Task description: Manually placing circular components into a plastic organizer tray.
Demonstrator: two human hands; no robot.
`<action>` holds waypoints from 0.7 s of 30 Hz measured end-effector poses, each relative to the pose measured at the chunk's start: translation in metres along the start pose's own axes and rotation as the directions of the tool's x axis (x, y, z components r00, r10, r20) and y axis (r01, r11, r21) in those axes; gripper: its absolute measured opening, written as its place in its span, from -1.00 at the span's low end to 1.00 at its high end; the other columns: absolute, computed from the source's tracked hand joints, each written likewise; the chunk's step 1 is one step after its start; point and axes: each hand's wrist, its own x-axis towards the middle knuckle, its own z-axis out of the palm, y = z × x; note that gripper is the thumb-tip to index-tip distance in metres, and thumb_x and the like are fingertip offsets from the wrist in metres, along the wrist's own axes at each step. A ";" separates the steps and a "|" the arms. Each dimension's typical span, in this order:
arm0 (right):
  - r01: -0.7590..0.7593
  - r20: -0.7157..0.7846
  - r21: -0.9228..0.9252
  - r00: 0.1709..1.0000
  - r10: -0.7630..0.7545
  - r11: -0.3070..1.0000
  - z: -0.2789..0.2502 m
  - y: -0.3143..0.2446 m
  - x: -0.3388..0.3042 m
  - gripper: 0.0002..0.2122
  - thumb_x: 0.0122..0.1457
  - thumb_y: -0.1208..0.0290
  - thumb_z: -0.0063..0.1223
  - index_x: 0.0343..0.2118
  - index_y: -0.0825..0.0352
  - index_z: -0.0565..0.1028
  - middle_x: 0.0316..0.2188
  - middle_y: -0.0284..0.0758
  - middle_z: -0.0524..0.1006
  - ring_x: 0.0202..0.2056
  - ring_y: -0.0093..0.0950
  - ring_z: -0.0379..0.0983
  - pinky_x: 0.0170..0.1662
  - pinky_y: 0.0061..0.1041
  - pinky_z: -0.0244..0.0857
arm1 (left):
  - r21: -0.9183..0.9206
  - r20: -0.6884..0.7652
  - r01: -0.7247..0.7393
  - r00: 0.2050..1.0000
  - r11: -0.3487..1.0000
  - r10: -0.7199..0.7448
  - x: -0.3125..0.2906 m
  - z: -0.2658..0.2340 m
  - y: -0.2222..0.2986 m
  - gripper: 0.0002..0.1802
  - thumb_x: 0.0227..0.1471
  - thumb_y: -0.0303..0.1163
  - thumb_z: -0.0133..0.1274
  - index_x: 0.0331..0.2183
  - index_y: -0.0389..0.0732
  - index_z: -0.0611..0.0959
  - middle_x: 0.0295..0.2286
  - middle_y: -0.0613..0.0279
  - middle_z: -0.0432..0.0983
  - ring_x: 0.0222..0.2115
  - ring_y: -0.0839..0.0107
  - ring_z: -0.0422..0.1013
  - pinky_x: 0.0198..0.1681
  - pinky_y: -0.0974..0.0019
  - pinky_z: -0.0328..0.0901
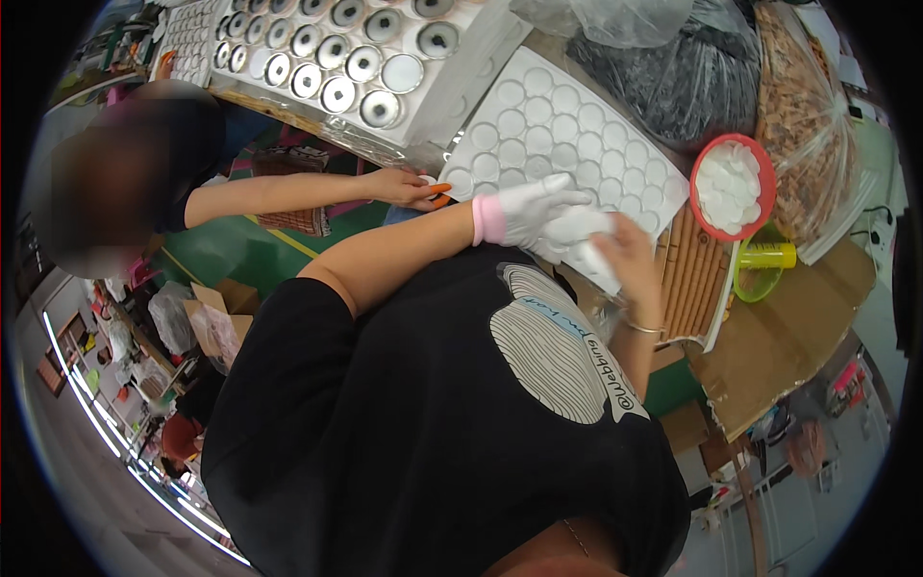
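My left hand (pixel 524 213) wears a white glove with a pink cuff and is closed around some white round pads (pixel 575 227), over the near edge of a white tray. The pads blend with the glove, so their edges are hard to make out. My bare right hand (pixel 630 255), with a bracelet at the wrist, is against the right side of these pads; its fingers are blurred. Rows of round recesses cover the white tray (pixel 562 125), many with a white disc-like face. Right of it, a red bowl (pixel 733 187) holds a pile of white round pads.
From the left a co-worker's hand (pixel 409 188) reaches to the tray's corner with an orange-handled tool (pixel 439 195). Behind it stands a tray of metal-rimmed round parts (pixel 336 94). Slatted bamboo (pixel 687 279), a green strainer-like container (pixel 760 269), cardboard (pixel 798 337) and stuffed bags (pixel 663 82) lie to the right.
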 end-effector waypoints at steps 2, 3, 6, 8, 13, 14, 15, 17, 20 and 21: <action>0.060 0.075 -0.013 0.995 -0.059 0.998 0.044 -0.006 0.000 -0.74 0.06 0.46 0.09 -0.18 0.43 0.46 -0.34 -0.24 0.55 -0.28 -0.47 0.48 -0.20 -0.51 0.33 | -0.078 0.186 0.098 0.979 0.992 -0.082 0.008 -0.030 -0.017 -0.21 0.07 0.27 -0.22 0.11 -0.14 0.26 0.03 0.16 0.25 0.03 0.21 0.22 -0.01 0.12 0.22; 0.072 0.051 -0.106 0.996 -0.067 0.992 0.060 -0.013 0.001 -0.75 0.04 0.46 0.10 -0.20 0.42 0.46 -0.37 -0.16 0.55 -0.28 -0.31 0.50 -0.21 -0.48 0.33 | -0.132 0.359 0.209 0.921 0.969 -0.150 0.013 -0.052 -0.029 -0.29 0.07 0.21 -0.13 0.03 -0.15 0.39 -0.06 0.25 0.34 -0.03 0.29 0.25 -0.09 0.19 0.26; 0.192 -0.028 -0.324 0.977 -0.212 0.926 0.087 -0.010 -0.003 -0.68 0.00 0.40 0.18 -0.18 0.38 0.45 -0.27 -0.12 0.48 -0.26 -0.16 0.45 -0.25 -0.39 0.35 | -0.121 -0.047 0.215 0.974 0.969 -0.222 -0.006 -0.039 -0.027 -0.48 0.12 0.02 -0.08 -0.10 -0.23 0.47 -0.19 0.22 0.42 -0.20 0.40 0.37 -0.18 0.30 0.29; 0.278 -0.090 -0.429 0.934 -0.347 0.860 0.102 -0.012 -0.010 -0.61 -0.02 0.36 0.22 -0.13 0.37 0.41 -0.15 -0.13 0.39 -0.23 -0.16 0.43 -0.28 -0.36 0.36 | -0.112 -0.145 0.031 0.988 0.993 -0.047 -0.011 -0.034 -0.032 -0.52 0.12 -0.01 -0.05 -0.12 -0.22 0.46 -0.22 0.18 0.42 -0.27 0.41 0.40 -0.20 0.35 0.31; 0.264 -0.188 -0.408 0.913 -0.363 0.874 0.106 -0.023 -0.017 -0.62 0.00 0.39 0.20 -0.10 0.38 0.42 -0.21 -0.13 0.48 -0.28 -0.21 0.48 -0.29 -0.39 0.38 | -0.248 0.245 0.117 0.968 0.962 -0.055 -0.011 -0.050 -0.039 -0.45 0.14 -0.04 -0.08 0.00 -0.26 0.38 -0.09 0.10 0.39 -0.12 0.32 0.35 -0.04 0.30 0.23; 0.205 -0.259 -0.387 0.911 -0.320 0.899 0.106 -0.024 -0.019 -0.64 0.03 0.41 0.18 -0.09 0.37 0.43 -0.24 -0.13 0.52 -0.30 -0.24 0.51 -0.30 -0.41 0.39 | -0.218 0.214 0.105 0.975 0.970 -0.057 -0.018 -0.039 -0.031 -0.48 0.15 -0.09 -0.08 0.00 -0.27 0.38 -0.08 0.09 0.38 -0.07 0.29 0.33 0.00 0.27 0.23; 0.198 -0.259 -0.392 0.913 -0.315 0.898 0.106 -0.025 -0.021 -0.64 0.03 0.41 0.18 -0.09 0.37 0.43 -0.24 -0.13 0.52 -0.30 -0.24 0.51 -0.30 -0.41 0.39 | -0.193 0.181 0.095 0.982 0.977 -0.059 -0.023 -0.033 -0.028 -0.51 0.17 -0.14 -0.09 0.01 -0.28 0.38 -0.06 0.07 0.38 -0.02 0.26 0.32 0.05 0.25 0.24; 0.150 -0.284 -0.452 0.910 -0.302 0.879 0.105 -0.024 -0.024 -0.73 0.13 0.47 0.07 -0.08 0.34 0.47 -0.30 -0.18 0.58 -0.34 -0.41 0.57 -0.29 -0.56 0.40 | -0.196 0.175 0.144 0.978 0.970 -0.110 -0.021 -0.044 -0.037 -0.54 0.18 -0.15 -0.11 -0.02 -0.27 0.40 -0.09 0.11 0.40 -0.10 0.32 0.37 0.01 0.31 0.26; 0.147 -0.317 -0.472 0.892 -0.323 0.869 0.109 -0.030 -0.026 -0.82 0.18 0.50 0.00 -0.16 0.36 0.51 -0.38 -0.23 0.59 -0.43 -0.52 0.53 -0.35 -0.60 0.38 | -0.089 0.223 0.086 0.973 0.992 -0.064 -0.025 -0.043 -0.037 -0.57 0.16 -0.20 -0.08 -0.03 -0.27 0.44 -0.08 0.16 0.40 -0.08 0.38 0.35 -0.01 0.34 0.26; 0.124 -0.351 -0.424 0.891 -0.289 0.897 0.110 -0.032 -0.026 -0.85 0.19 0.50 0.00 -0.21 0.38 0.52 -0.40 -0.25 0.59 -0.48 -0.55 0.50 -0.38 -0.62 0.38 | -0.093 0.229 0.088 0.971 0.992 -0.064 -0.028 -0.042 -0.034 -0.57 0.16 -0.20 -0.08 -0.03 -0.27 0.44 -0.08 0.16 0.40 -0.08 0.38 0.35 -0.01 0.34 0.26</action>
